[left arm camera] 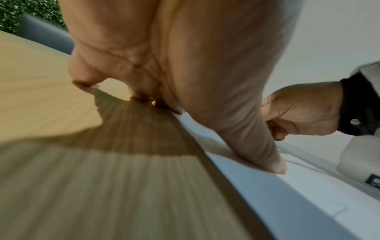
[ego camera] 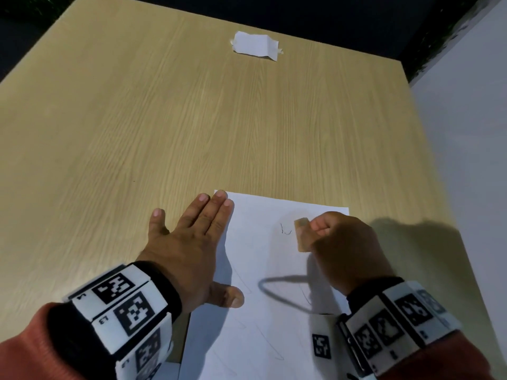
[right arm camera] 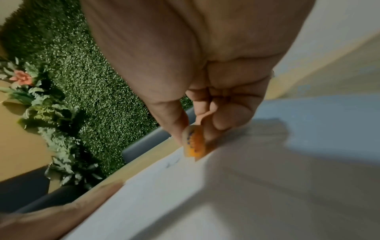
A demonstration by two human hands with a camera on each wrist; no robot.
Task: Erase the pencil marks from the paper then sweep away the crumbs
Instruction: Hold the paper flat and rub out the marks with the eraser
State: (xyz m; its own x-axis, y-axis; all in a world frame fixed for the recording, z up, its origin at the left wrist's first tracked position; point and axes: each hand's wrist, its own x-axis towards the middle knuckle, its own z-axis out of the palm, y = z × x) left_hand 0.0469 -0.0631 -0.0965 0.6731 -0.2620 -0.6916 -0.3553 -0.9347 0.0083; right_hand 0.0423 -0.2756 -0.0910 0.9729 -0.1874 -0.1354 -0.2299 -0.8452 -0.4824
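Erasing under way: my left hand (ego camera: 192,242), fingers straight, pins the paper (ego camera: 263,325) on the table (ego camera: 137,133); my right hand (ego camera: 345,248) pinches the eraser (ego camera: 301,234) beside remaining marks (ego camera: 285,229), which I judge need rubbing next.

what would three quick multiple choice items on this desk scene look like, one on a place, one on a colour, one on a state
1. Where is the small folded white paper?
A. at the table's far edge
B. under the left hand
C. on the large sheet

2. What colour is the rectangular eraser in the right wrist view?
A. green
B. orange
C. black

3. How does the left hand lie?
A. fisted
B. pinching the eraser
C. flat, fingers straight, on the large white paper sheet and wooden table

Key: 1 A, it lies far from both hands; 2 B, orange shows between the right hand fingertips; 3 C, fingers are spread straight.
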